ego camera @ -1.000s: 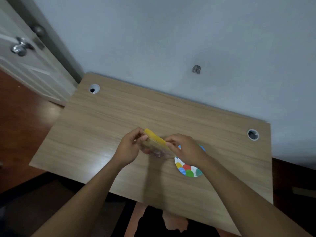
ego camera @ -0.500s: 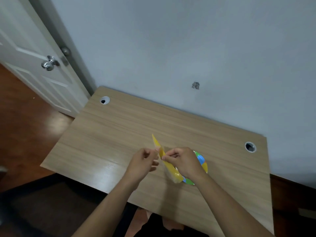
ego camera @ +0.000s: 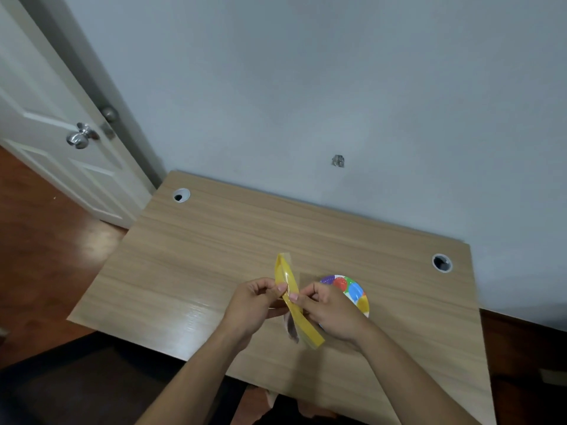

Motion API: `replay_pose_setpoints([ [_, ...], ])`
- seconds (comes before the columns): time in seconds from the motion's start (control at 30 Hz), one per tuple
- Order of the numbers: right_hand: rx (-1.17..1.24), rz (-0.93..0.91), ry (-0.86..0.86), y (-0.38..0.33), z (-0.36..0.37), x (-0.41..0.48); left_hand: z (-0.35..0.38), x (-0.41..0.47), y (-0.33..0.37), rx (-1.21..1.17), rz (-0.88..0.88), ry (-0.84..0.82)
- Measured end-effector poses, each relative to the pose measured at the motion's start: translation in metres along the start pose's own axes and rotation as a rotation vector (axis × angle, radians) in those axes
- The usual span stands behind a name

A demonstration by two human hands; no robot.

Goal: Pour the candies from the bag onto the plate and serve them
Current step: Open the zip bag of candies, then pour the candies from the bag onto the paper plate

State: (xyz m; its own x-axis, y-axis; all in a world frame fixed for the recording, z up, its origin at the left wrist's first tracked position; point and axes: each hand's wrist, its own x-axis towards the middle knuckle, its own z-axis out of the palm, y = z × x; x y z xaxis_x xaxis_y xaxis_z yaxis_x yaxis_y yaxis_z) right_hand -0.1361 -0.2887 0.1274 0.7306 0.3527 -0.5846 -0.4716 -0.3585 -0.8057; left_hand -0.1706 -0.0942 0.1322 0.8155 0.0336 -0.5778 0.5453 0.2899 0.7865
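A clear candy bag with a yellow top strip is held edge-on above the wooden desk. My left hand pinches one side of the strip and my right hand pinches the other, thumbs facing across it. Dark candies show through the clear plastic below the strip at the bag's near end. A small paper plate with coloured balloon print lies on the desk just right of the bag, partly hidden behind my right hand.
The desk stands against a grey wall and has two cable holes, back left and back right. A white door with a round knob is at the left. Dark floor lies beyond the desk's left edge.
The bag has turned from lying flat between my hands to standing edge-on, and both hands now pinch its yellow strip from opposite sides. The view has tilted up.
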Motion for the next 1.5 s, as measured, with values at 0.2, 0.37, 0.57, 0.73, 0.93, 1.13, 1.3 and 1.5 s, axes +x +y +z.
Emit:
replay_pose_setpoints([
  [0.2, 0.027, 0.02, 0.046, 0.003, -0.004, -0.001, 0.01, 0.0, -0.003, -0.02, -0.025, 0.018],
  [0.37, -0.084, 0.027, 0.221, -0.001, 0.001, -0.002, 0.023, 0.004, -0.006, 0.027, -0.001, 0.13],
  [0.57, -0.281, -0.031, 0.374, -0.007, 0.011, -0.004, 0.026, 0.009, -0.004, 0.24, 0.098, 0.225],
  [0.73, -0.318, -0.085, 0.597, -0.007, -0.005, -0.001, 0.011, 0.006, 0.009, 0.361, 0.133, 0.296],
  [0.93, -0.556, -0.143, 0.56, -0.007, -0.031, -0.006, -0.015, 0.01, 0.005, 0.849, 0.194, 0.276],
  [1.13, -0.826, -0.282, 0.526, -0.015, -0.041, -0.016, -0.022, 0.011, 0.017, 1.045, 0.139, 0.056],
  [1.3, -0.861, -0.379, 0.484, -0.027, -0.042, -0.024, -0.037, 0.011, 0.028, 0.99, -0.026, -0.252],
  [1.5, -0.769, -0.386, 0.515, -0.031, -0.05, -0.031, -0.021, 0.022, -0.002, 0.476, 0.246, -0.067],
])
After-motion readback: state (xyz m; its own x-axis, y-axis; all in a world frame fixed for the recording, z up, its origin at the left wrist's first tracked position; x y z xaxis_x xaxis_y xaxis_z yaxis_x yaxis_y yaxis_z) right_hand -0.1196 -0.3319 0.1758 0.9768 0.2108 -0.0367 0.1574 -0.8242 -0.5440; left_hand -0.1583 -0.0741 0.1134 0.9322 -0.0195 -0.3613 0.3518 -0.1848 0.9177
